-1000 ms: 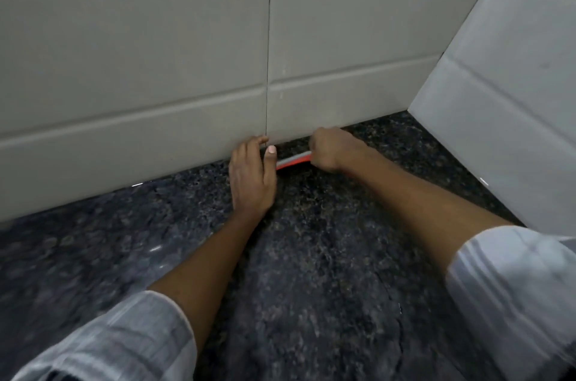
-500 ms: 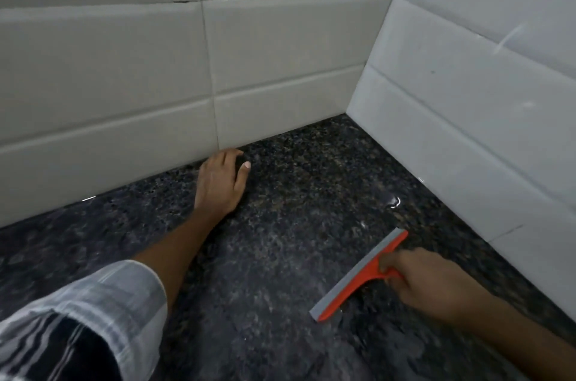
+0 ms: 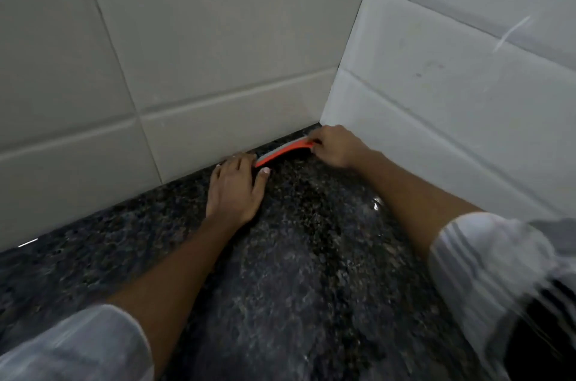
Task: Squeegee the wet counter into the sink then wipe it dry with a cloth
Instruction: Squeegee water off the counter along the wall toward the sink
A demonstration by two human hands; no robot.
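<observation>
An orange squeegee [image 3: 282, 151] with a grey blade lies along the foot of the back wall, close to the corner, on the dark speckled granite counter [image 3: 305, 271]. My right hand [image 3: 338, 147] grips its handle at the corner end. My left hand [image 3: 237, 190] rests flat on the counter, fingers together, fingertips near the wall and beside the squeegee's left end. The counter glistens with a wet film. No sink and no cloth are in view.
Pale tiled walls meet in a corner: the back wall [image 3: 193, 69] ahead and the side wall [image 3: 452, 94] on the right. Both of my forearms wear rolled striped sleeves. A dark opening [image 3: 542, 346] shows at the bottom right.
My right hand has carried the squeegee from the near right of the counter back up to the wall, by the corner. My left hand has stayed flat near the wall.
</observation>
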